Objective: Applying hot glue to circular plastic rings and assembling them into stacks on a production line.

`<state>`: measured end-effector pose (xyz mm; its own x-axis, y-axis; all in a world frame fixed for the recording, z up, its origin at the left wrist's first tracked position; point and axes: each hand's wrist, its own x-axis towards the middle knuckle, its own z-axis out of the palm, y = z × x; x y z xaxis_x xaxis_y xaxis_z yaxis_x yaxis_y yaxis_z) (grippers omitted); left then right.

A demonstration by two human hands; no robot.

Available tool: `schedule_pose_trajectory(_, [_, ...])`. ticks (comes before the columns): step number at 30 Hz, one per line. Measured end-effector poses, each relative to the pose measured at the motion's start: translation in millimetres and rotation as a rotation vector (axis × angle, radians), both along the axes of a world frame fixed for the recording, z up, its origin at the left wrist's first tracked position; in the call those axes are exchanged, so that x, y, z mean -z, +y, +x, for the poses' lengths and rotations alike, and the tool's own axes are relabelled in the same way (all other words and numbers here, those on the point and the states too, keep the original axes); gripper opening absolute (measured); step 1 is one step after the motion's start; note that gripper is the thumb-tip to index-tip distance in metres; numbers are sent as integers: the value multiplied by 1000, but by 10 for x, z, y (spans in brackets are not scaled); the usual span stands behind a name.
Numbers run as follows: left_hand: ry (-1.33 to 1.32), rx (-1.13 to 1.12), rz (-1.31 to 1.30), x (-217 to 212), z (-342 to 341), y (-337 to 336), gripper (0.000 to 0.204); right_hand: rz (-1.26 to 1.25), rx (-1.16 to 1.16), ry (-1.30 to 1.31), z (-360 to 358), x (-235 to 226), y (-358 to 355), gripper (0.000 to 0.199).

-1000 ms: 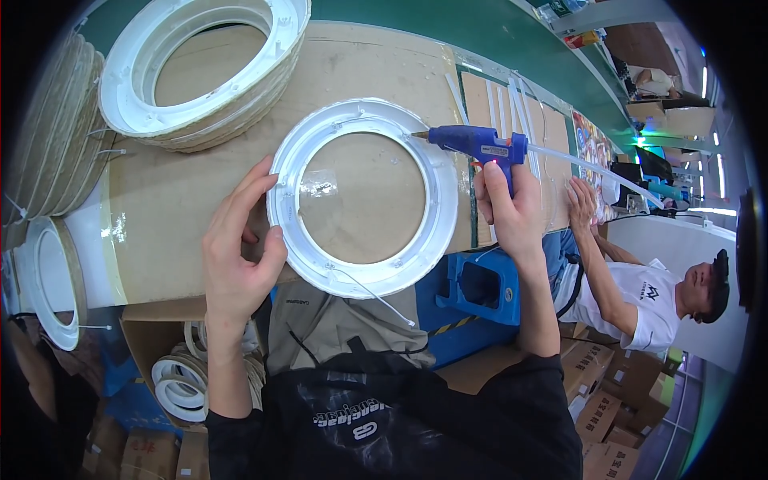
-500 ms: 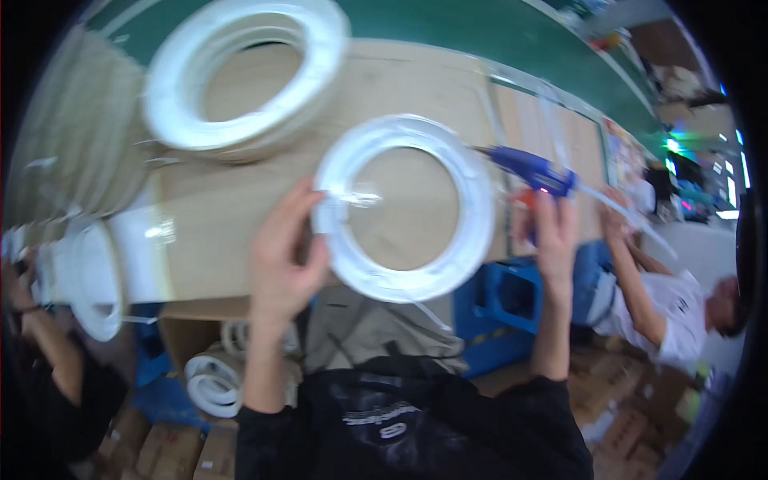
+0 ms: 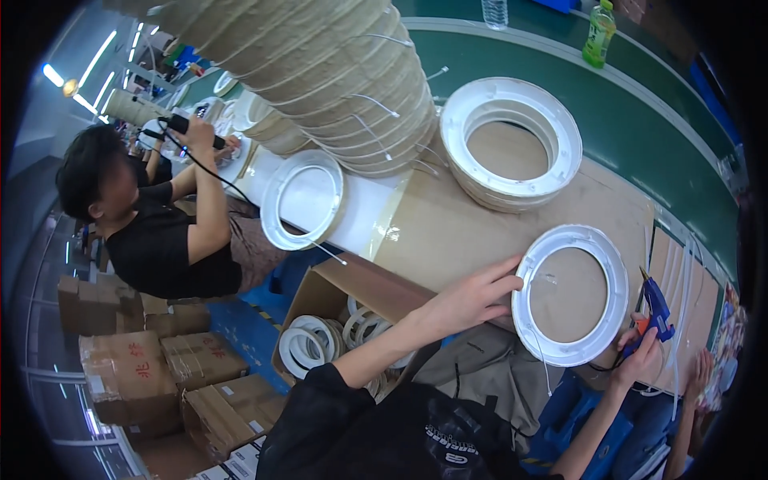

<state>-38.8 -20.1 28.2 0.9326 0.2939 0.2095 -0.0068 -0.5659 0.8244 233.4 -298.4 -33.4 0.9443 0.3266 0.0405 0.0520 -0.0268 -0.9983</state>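
Observation:
A flat white ring [image 3: 524, 320] lies at the near edge of the cardboard-covered table, with a thin white cord hanging from its near side. My left hand [image 3: 472, 298] holds the ring's left rim with its fingertips, the fingers somewhat apart. To the right of the ring, my right hand [image 3: 640, 356] is closed around a blue hot glue gun [image 3: 658, 312] with an orange trigger. The gun's nozzle points up and away, apart from the ring. Behind the ring stands a stack of similar white rings [image 3: 512, 188].
A tall stack of pale, cord-trailing rings [image 3: 344, 88] rises at the far left. Another ring [image 3: 272, 204] sits on the white surface near a co-worker [image 3: 160, 232]. An open carton [image 3: 352, 280] of rings stands below. White strips [image 3: 680, 296] lie right; bottles [image 3: 598, 36] stand behind.
The view has swung left, so the table appears farther right and the co-worker on the left shows more fully. My left hand remains at the ring; my right still holds the glue gun.

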Motion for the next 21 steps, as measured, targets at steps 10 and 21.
schedule_pose_trajectory(10, [88,-119,82,-173,-806,-83,41,126,59,87,-32,-22,69,40])
schedule_pose_trajectory(21, [133,-1009,488,-497,-2713,62,36,115,-40,-55,71,68,-19,44])
